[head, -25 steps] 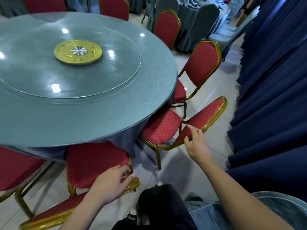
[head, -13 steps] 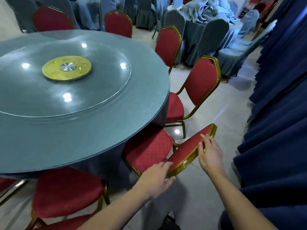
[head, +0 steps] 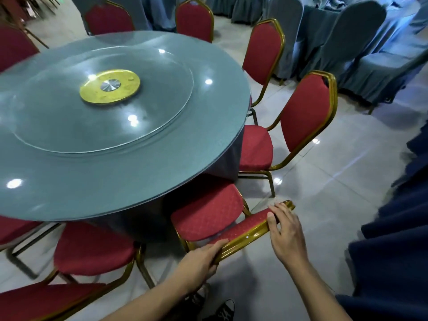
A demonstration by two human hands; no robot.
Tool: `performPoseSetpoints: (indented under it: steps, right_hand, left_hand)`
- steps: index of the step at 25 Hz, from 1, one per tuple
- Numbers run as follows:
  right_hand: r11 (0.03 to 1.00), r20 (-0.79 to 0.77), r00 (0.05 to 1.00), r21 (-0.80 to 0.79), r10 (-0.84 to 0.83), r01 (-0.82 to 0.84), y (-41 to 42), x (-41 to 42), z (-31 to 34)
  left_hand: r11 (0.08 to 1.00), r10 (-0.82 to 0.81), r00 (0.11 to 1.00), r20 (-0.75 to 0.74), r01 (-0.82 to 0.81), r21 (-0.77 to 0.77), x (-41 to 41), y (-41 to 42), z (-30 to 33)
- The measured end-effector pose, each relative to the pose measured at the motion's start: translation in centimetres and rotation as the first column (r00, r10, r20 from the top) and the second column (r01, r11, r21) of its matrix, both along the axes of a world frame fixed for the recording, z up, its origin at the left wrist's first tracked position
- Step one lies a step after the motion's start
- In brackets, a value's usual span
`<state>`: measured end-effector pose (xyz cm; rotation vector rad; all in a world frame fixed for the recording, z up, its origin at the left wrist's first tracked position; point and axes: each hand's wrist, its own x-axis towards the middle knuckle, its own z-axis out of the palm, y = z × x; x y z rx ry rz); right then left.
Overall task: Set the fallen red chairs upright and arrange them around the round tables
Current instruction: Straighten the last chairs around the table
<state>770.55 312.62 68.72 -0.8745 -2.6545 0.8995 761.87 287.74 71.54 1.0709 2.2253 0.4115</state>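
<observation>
The round table fills most of what I can see, its glass turntable carrying a gold disc at the centre. Red chairs ring it already: three stand upright along the far and right side, the nearest of these with its seat tucked just beside the tablecloth, and another chair stands at the near left edge. So most of this table looks done.

The chair in hand sits on its legs with the seat part-way under the table rim. Its back looks steeply foreshortened from above, so I cannot say for certain that it is fully upright.

The left hand grips the gold frame at the near end of the backrest, fingers curled over the rail. The right hand rests on the far end, fingers over the top edge and fairly straight.

What seems left here is a small nudge to square this chair with its neighbours. Whether fallen chairs remain elsewhere I cannot tell; beyond are only grey-covered chairs and blue drapes.
</observation>
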Motion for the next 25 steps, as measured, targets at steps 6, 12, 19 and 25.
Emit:
performPoseSetpoints:
  steps: [6, 12, 19, 25]
  right_hand:
    - [0.991, 0.026, 0.991, 0.008, 0.135, -0.135, -1.3, 0.7, -0.8]
    - [0.99, 0.044, 0.99, 0.051, 0.133, -0.135, 1.3, -0.6, -0.3]
    - [0.991, -0.015, 0.993, 0.056, 0.121, -0.12, 11.7, -2.8, 1.6]
    - [0.992, -0.103, 0.987, 0.042, 0.12, -0.116, 25.9, -3.7, 2.6]
  left_hand:
    - [0.996, -0.083, 0.996, 0.024, 0.083, -0.012, -2.1, -4.4, 0.4]
    - [0.995, -0.102, 0.995, -0.008, 0.102, -0.011, -3.7, -1.0, 0.3]
    - [0.995, -0.034, 0.998, -0.051, 0.038, 0.089, -5.0, 11.5, 1.7]
    - [0.968, 0.14, 0.979, -0.146, -0.104, 0.227, -5.2, 27.6, 3.6]
